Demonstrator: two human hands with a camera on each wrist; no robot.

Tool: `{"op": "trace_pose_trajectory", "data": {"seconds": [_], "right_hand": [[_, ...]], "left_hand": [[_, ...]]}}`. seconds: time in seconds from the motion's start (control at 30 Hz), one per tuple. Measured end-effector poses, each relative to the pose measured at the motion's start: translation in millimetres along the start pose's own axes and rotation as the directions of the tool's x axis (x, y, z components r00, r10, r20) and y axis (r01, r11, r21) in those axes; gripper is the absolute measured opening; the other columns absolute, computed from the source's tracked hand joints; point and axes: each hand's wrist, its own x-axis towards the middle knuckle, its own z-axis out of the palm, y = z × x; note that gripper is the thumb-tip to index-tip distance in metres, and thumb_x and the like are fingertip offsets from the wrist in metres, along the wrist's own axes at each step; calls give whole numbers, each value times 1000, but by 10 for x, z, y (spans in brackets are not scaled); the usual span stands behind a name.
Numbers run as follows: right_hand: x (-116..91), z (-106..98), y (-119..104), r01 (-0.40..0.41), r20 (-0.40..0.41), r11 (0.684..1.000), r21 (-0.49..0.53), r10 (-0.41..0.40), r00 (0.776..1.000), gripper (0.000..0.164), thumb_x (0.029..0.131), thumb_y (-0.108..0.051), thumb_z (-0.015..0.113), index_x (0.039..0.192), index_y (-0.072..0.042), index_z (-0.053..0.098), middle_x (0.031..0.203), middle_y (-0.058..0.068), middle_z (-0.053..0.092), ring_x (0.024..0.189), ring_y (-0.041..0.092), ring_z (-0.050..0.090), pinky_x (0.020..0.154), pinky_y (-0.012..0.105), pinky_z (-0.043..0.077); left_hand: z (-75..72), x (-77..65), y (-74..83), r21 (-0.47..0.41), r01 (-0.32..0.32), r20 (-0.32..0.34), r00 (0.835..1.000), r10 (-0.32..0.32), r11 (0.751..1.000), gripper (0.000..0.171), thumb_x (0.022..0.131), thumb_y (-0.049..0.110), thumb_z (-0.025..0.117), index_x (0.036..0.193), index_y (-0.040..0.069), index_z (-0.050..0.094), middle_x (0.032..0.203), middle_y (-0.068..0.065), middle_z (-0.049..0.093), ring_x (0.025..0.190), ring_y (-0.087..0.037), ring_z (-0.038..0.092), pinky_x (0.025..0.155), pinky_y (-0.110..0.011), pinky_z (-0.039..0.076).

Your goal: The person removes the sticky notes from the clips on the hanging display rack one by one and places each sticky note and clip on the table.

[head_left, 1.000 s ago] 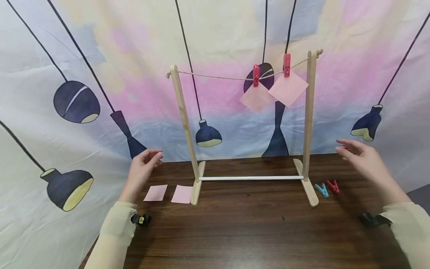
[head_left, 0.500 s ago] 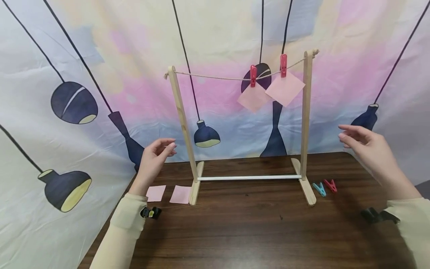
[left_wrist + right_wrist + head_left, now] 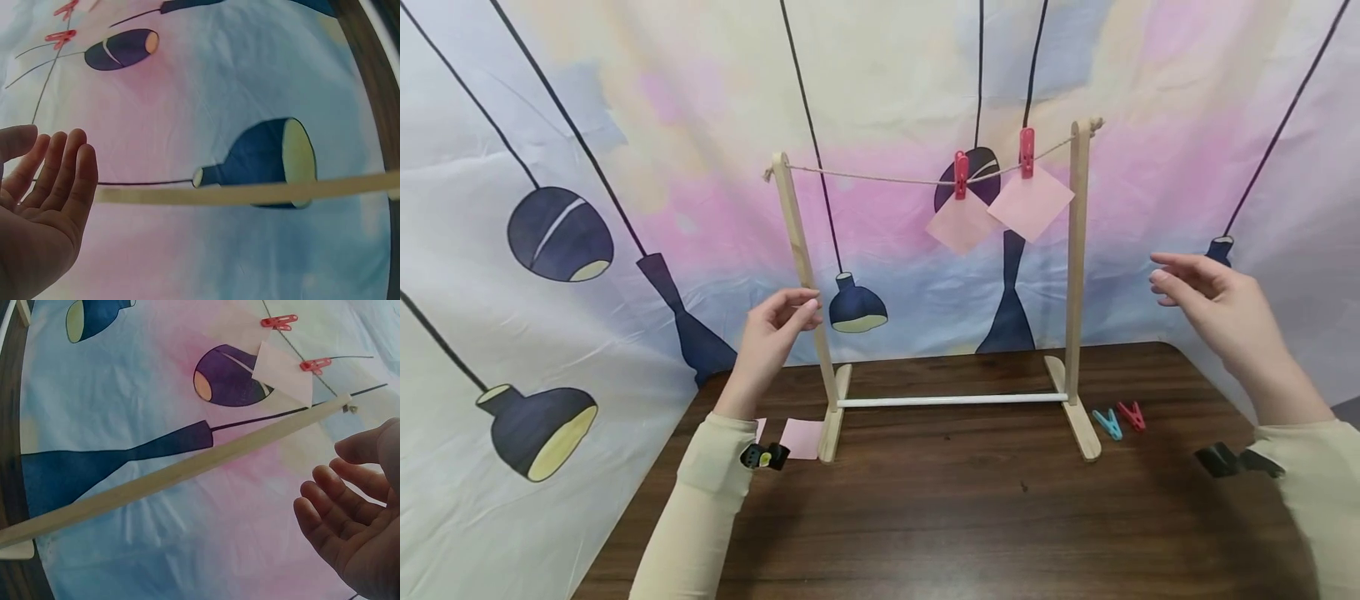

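My left hand is raised near the left post of a wooden stand, fingers loosely bent and holding nothing; in the head view its fingertips overlap the post. Out to the right of the right post, my right hand hovers with relaxed fingers and nothing in them. A string runs between the post tops. On it, two red clothespins hold pink paper squares by their corners. Both wrist views show the palms without any object in them.
On the table, a blue clothespin and a red clothespin lie right of the stand. Pink paper squares lie by its left foot, one mostly behind my left wrist. A white rod joins the feet. A printed cloth hangs behind.
My left hand has risen and moved right, toward the left post. The right hand has also risen. The clothespins and papers have stayed in place, while the head view has shifted slightly.
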Motion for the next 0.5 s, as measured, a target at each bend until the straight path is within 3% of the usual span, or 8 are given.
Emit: {"op": "trace_pose_trajectory", "data": {"seconds": [0.17, 0.33, 0.5], "right_hand": [[100, 44, -132, 21, -22, 997, 76, -20, 1000, 43, 102, -33, 62, 142, -19, 59, 103, -25, 66, 91, -5, 63, 70, 9, 46], [220, 77, -327, 38, -32, 992, 124, -34, 999, 42, 100, -35, 63, 140, -22, 61, 104, -20, 68, 92, -2, 64, 51, 19, 41], [350, 148, -558, 105, -51, 981, 165, -98, 994, 40, 100, -30, 65, 138, -19, 63, 104, -18, 69, 92, -1, 65, 64, 13, 48]], "left_hand": [[87, 81, 105, -45, -11, -4, 1000, 10, 999, 30, 102, 26, 63, 124, 5, 67, 107, -12, 70, 95, -27, 69, 86, -30, 56], [160, 181, 225, -93, -43, -3, 999, 43, 995, 30, 102, 23, 63, 125, 4, 67, 104, -8, 70, 93, -23, 69, 87, -32, 57], [248, 265, 331, -128, -72, -1, 997, 72, 989, 29, 102, 22, 64, 124, 3, 67, 103, -8, 71, 92, -22, 69, 86, -35, 57]]}}
